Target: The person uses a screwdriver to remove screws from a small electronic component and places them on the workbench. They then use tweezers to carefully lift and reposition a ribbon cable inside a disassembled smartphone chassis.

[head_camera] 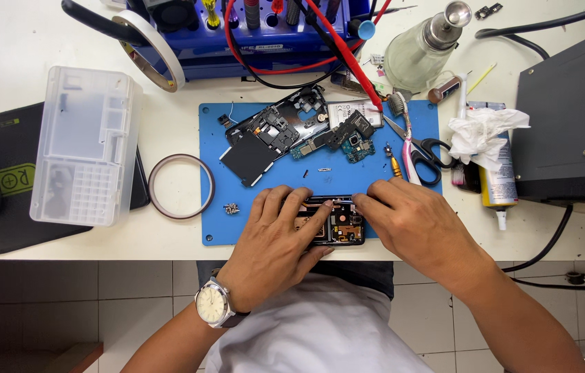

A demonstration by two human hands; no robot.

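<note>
- Your left hand (275, 238) lies flat over the opened phone (334, 221), fingers (309, 221) together and pressing down on its left half to pin it.
- Your right hand (410, 217) comes in from the right, its fingers (365, 202) drawn together at the phone's top right edge; whether they pinch a small part or tool there, you cannot tell from this view.
- The phone sits at the near edge of the blue mat (278, 179), just in front of you, its copper-coloured insides facing up.
- Judged by its look, it is light, stiff and thin, with bare circuitry that is fragile; hold it by the frame edges and keep your fingertips off the exposed parts.
- Past it on the mat lie a loose screw or two (231, 207), a stripped mid-frame (271, 131) with a dark panel, and a small board (351, 138).
- To the right are scissors (423, 148) and a crumpled tissue (482, 131).
- On the white tabletop (182, 235) to the left sit a tape ring (180, 186) and a clear parts box (85, 145).
</note>
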